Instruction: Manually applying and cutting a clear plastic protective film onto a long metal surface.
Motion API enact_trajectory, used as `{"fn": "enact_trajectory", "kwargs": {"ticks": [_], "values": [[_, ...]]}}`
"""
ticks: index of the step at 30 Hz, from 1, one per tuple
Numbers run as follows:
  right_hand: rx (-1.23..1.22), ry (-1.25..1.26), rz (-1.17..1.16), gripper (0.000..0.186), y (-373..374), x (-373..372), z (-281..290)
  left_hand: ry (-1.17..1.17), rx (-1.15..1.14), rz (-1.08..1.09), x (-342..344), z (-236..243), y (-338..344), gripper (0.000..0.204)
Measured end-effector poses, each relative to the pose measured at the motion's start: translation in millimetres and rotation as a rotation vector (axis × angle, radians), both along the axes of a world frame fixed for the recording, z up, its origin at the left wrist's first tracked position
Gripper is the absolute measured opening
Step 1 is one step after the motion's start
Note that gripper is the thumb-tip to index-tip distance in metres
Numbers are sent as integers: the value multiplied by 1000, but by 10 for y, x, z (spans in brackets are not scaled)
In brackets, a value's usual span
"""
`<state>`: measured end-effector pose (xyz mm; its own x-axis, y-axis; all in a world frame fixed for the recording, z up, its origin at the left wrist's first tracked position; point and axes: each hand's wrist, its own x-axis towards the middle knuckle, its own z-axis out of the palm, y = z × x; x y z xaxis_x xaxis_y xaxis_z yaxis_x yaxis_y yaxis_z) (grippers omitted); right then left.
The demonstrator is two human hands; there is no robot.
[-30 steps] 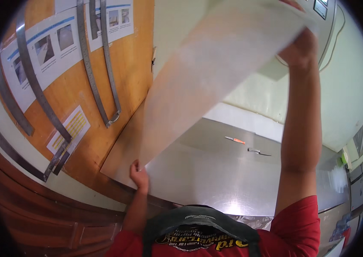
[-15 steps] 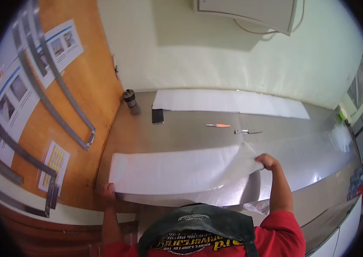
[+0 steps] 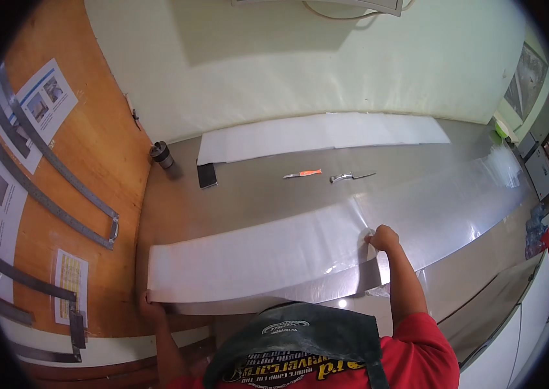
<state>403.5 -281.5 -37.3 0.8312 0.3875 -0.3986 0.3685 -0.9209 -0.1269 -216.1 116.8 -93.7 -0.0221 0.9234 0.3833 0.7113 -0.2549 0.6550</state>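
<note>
A long white sheet [image 3: 255, 253], thin and translucent at its right end, lies along the near edge of the metal table [image 3: 417, 188]. Its near left corner is pinched in my left hand [image 3: 151, 306]. At the other end, my right hand [image 3: 386, 238] is closed on the sheet's right edge, which is slightly raised and creased. Beyond it lie a craft knife with an orange handle [image 3: 302, 174] and a knife with a silver handle [image 3: 352, 176]. A second white strip [image 3: 326, 133] lies flat along the wall.
At the back left are a black phone [image 3: 207, 176], partly under the far strip's corner, and a dark cylindrical container [image 3: 162, 155]. Metal bars [image 3: 73, 168] stand by the wooden panel on the left. Clear plastic [image 3: 504, 167] rests at the table's right end.
My right hand has lowered the sheet's lifted right end toward the table. My left hand stays at the near left corner. The whole view has shifted and tilted.
</note>
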Motion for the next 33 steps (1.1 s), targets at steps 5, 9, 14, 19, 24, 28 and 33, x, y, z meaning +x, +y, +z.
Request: {"fn": "enact_trajectory", "kwargs": {"ticks": [5,9,14,19,24,28,33], "values": [[-68,-65,-32,50,73,-120,131,-354,-306,-122,-327,-165,203,25],[-115,-85,-62,51,85,-123,69,-677,-500,-394,-459,-109,214,33],[-157,-195,68,53,308,-256,104,-399,-276,-55,-319,-123,253,28],[394,-32,545,44,1187,-1092,425,-558,119,12,874,576,-289,21],[538,646,655,67,2097,-2376,818,-294,288,-340,1724,856,-1130,25],[521,493,829,52,2451,-2665,691,-254,437,-669,2007,856,-1414,38],[366,136,1074,34,2581,-2815,843,-281,403,-673,1861,808,-1367,42]]}}
